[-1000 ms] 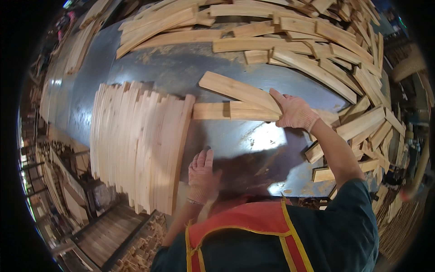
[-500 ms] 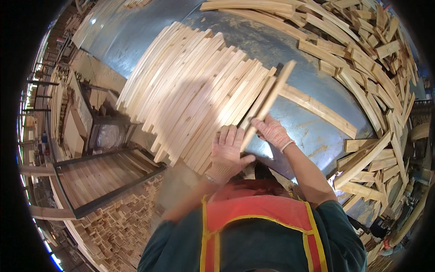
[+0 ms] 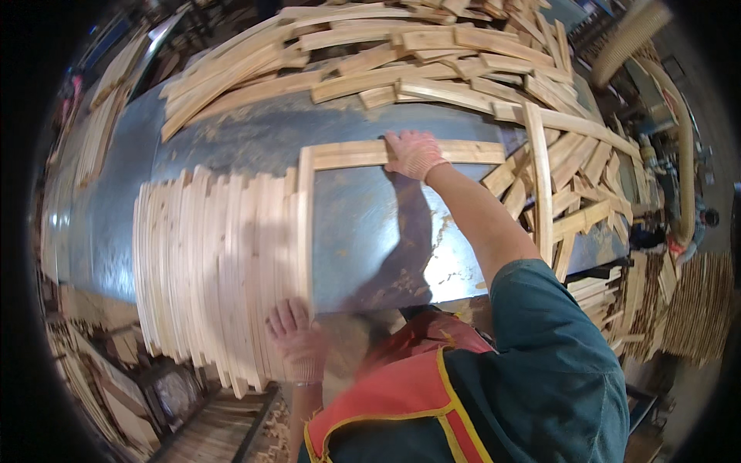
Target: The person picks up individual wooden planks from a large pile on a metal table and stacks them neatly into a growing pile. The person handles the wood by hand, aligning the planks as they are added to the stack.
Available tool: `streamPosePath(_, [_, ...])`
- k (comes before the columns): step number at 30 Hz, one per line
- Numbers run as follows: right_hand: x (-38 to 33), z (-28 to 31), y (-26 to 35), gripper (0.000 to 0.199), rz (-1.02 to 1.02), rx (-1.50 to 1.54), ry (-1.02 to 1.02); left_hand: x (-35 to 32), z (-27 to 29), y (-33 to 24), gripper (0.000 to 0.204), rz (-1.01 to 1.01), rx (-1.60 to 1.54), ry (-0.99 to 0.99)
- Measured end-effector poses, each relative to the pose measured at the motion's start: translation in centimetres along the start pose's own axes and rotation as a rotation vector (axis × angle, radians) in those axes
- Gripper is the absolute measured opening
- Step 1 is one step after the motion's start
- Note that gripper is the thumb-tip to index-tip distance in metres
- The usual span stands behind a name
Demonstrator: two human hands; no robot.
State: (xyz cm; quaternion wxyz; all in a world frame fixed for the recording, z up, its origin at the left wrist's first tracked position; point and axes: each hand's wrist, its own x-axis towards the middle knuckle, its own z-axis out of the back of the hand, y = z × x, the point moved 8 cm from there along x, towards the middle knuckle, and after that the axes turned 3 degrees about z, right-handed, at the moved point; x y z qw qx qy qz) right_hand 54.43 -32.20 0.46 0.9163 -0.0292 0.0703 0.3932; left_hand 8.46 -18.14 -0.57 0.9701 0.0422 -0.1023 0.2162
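Note:
My left hand (image 3: 297,339), in a pale knit glove, lies with its fingers out on the near right end of a row of light wooden slats (image 3: 208,262). The slats stand side by side on a metal-topped table. At the row's right edge is a slat (image 3: 306,231) whose far end meets a wooden board (image 3: 347,155) lying crosswise. My right hand (image 3: 415,153), gloved too, is closed over the middle of this board, fingers across its far edge and thumb on the near side.
A large heap of loose wooden pieces (image 3: 432,69) covers the table's far side and right. One long slat (image 3: 538,177) leans over the heap near my right arm. The bare metal tabletop (image 3: 363,231) carries sawdust. Ribbed hoses (image 3: 629,42) hang at the far right.
The view has turned to the right. My right hand has left the slat at the row's edge and reached to the crosswise board. That slat now lies against the row. My left hand stays at the row's near end.

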Motion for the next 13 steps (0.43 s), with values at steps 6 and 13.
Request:
streamPosePath(6, [1.0, 5.8, -3.0, 0.080, -0.129, 0.487, -0.118, 0.4, -0.8, -0.2, 0.082, 0.086, 0.053, 0.159])
streamPosePath(13, [-7.8, 3.8, 2.2, 0.095, -0.174, 1.455, -0.139, 7.5, 1.2, -8.7, 0.101, 0.257, -0.709, 0.424])
